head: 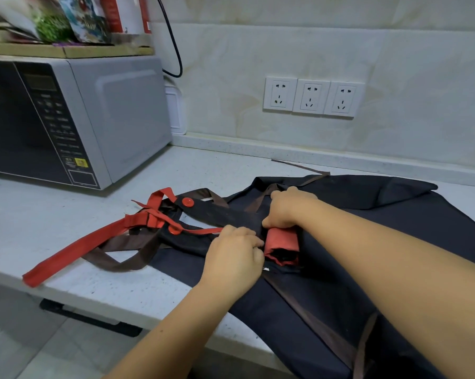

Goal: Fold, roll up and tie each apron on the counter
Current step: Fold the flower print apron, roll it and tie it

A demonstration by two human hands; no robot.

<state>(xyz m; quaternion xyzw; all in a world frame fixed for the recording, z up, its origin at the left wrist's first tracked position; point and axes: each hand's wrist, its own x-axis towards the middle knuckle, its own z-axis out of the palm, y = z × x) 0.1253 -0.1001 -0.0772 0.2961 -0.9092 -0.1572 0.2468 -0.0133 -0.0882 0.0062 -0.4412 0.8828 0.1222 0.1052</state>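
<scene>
On the counter [203,165], your left hand [233,253] and right hand [285,210] clamp the apron roll [281,242] against unrolling. Red straps [74,250] lie free for tying.

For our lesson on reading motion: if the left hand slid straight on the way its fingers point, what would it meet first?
The red roll of apron, right at the fingertips of the left hand; they seem to touch it.
</scene>
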